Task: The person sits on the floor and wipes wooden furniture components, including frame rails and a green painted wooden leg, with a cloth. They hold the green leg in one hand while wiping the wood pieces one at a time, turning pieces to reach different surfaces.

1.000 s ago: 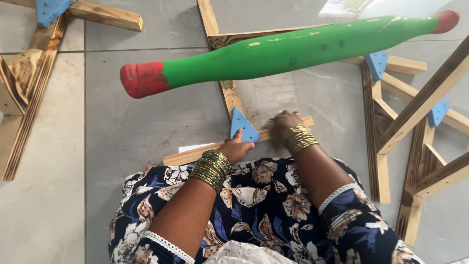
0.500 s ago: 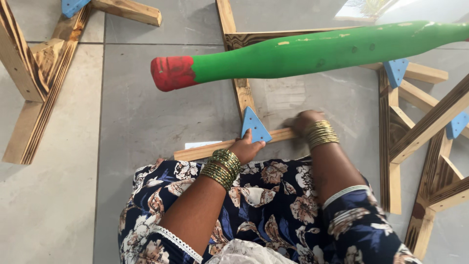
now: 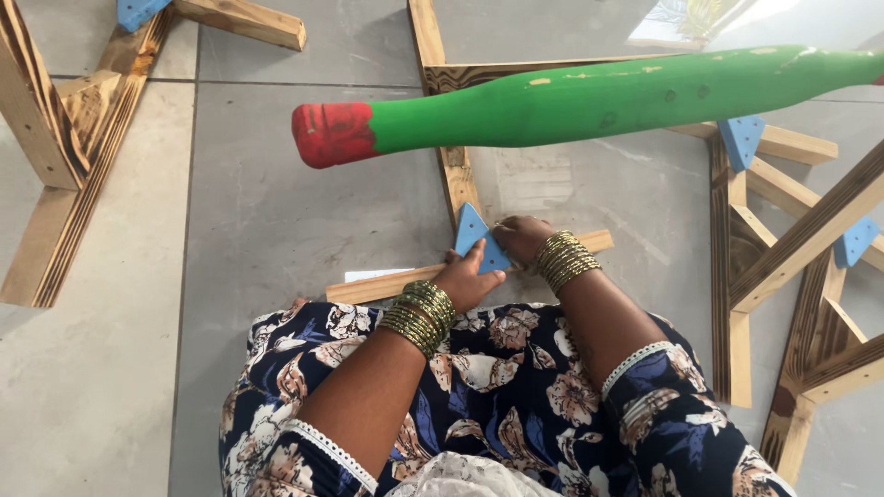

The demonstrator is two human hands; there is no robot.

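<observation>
A blue triangular corner piece [image 3: 476, 237] sits where two wooden strips of a frame [image 3: 458, 179] meet on the grey tiled floor. My left hand [image 3: 470, 278] pinches its lower edge. My right hand [image 3: 521, 237] presses on the wood right beside it, fingers curled down. Both wrists wear stacks of gold bangles. A horizontal wooden strip [image 3: 387, 283] runs under my hands. A long green wooden bat with a red end [image 3: 589, 99] hangs across the view above the frame.
More wooden frames with blue corner pieces lie at the right [image 3: 783, 230] and upper left [image 3: 64, 138]. A white slip [image 3: 373, 274] lies by the strip. My floral dress [image 3: 488, 405] fills the bottom of the view.
The view has shifted, so everything sits further right. My left hand has closed in on the blue triangle and now grips its edge. My right hand stays beside it.
</observation>
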